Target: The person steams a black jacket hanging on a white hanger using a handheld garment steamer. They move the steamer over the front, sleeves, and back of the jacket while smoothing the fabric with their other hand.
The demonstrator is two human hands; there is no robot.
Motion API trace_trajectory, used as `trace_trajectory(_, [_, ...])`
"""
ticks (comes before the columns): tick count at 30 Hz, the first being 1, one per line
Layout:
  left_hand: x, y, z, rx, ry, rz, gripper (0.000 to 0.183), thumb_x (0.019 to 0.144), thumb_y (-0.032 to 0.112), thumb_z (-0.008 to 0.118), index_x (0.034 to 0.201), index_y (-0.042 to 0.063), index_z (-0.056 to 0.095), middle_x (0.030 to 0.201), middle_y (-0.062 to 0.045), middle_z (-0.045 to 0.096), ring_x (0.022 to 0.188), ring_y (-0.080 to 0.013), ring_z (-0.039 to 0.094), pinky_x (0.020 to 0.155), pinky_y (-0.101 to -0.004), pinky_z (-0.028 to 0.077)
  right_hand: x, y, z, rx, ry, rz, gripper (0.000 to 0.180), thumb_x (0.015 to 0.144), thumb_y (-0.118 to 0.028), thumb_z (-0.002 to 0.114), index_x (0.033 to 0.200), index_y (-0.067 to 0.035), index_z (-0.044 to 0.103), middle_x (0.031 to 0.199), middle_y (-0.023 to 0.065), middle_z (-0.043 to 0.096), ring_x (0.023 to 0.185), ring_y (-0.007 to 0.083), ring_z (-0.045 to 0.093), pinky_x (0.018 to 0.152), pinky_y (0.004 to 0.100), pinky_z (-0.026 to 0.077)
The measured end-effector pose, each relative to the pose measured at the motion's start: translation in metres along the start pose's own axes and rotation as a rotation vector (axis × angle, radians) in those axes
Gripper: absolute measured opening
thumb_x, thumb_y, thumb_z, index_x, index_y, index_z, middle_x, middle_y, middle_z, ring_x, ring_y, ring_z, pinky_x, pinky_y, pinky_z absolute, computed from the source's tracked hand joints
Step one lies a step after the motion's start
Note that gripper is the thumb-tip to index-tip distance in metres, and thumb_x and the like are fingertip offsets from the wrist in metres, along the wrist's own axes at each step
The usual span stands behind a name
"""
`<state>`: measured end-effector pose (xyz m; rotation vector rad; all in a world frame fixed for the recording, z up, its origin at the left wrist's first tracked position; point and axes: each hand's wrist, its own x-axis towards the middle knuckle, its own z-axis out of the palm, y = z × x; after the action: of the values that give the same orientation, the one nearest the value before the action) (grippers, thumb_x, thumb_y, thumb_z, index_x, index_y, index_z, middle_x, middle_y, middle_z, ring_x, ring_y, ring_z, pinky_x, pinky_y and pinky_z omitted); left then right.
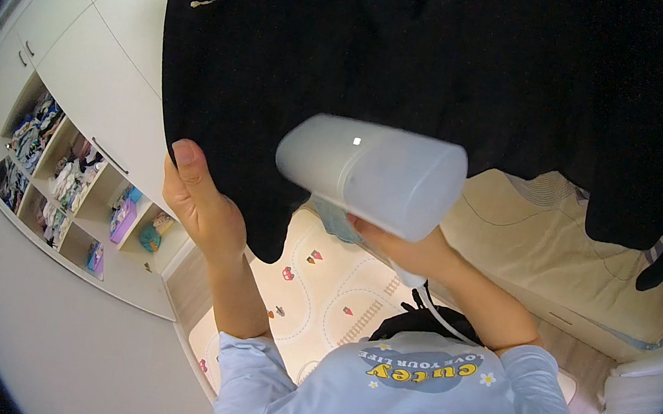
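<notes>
A large black garment (389,51) hangs across the top of the head view, with a small pale mark near its left edge. My left hand (200,202) grips the garment's lower left edge, the thumb lying on the front of the cloth. In my right hand (407,248) is a white handheld garment steamer (374,172), held by its handle. Its head and translucent water tank are in front of the black cloth; I cannot tell whether they touch it. A small white light shows on the steamer. Its white cord (445,322) runs down past my right forearm.
To the left stands a white wardrobe (117,72) whose open shelves hold folded clothes (74,179) and a purple box (123,220). A patterned play mat (301,291) covers the floor below. On the right is a bed (527,245) with a cream cover.
</notes>
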<state>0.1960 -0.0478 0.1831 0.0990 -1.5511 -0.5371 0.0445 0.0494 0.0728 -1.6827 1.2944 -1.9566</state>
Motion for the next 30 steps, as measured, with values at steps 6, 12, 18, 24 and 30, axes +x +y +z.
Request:
trace_trajectory(6, [0.000,-0.002,0.001,0.053,0.012,-0.017,0.039,0.094,0.031,0.048,0.109,-0.005,0.056,0.103,-0.007,0.059,0.093,-0.0122,0.052,0.087,-0.0252,0.038,-0.025,0.005,-0.001,-0.324,-0.053,-0.105,0.028,0.077,-0.012,0.069,0.102,-0.005,0.061,0.100,0.0095,0.060,0.089,0.0216,0.058,0.075,0.0334,0.046])
trace_trajectory(12, [-0.004,0.004,0.005,0.013,0.006,-0.039,0.029,0.095,0.030,0.047,0.094,0.002,0.051,0.087,-0.002,0.050,0.080,-0.0084,0.044,0.074,-0.0231,0.033,-0.004,-0.023,-0.038,-0.248,0.034,-0.131,0.029,0.076,-0.013,0.068,0.102,-0.004,0.061,0.100,0.0114,0.061,0.089,0.0240,0.058,0.075,0.0346,0.047])
trace_trajectory(18, [-0.009,0.012,0.024,0.051,0.135,0.018,0.034,0.097,0.029,0.044,0.070,0.009,0.044,0.065,0.006,0.037,0.062,-0.0020,0.030,0.058,-0.0176,0.024,-0.019,-0.006,-0.015,-0.154,-0.092,-0.138,0.030,0.075,-0.015,0.068,0.102,-0.003,0.061,0.100,0.0134,0.062,0.089,0.0264,0.059,0.074,0.0358,0.047])
trace_trajectory(24, [-0.006,0.006,0.014,0.019,0.078,-0.055,0.041,0.092,0.032,0.053,0.112,-0.004,0.056,0.108,-0.010,0.060,0.098,-0.0151,0.055,0.090,-0.0253,0.039,-0.044,0.017,-0.005,-0.246,-0.223,-0.107,0.029,0.075,-0.016,0.068,0.100,-0.002,0.062,0.098,0.0143,0.063,0.087,0.0267,0.060,0.073,0.0350,0.048])
trace_trajectory(30, [-0.012,-0.008,0.014,0.030,0.118,-0.034,0.032,0.097,0.030,0.043,0.091,0.001,0.056,0.084,0.000,0.056,0.078,-0.0051,0.048,0.072,-0.0183,0.034,-0.033,0.013,-0.034,-0.273,-0.107,-0.055,0.029,0.074,-0.017,0.068,0.100,-0.003,0.063,0.098,0.0141,0.063,0.088,0.0269,0.060,0.074,0.0350,0.048])
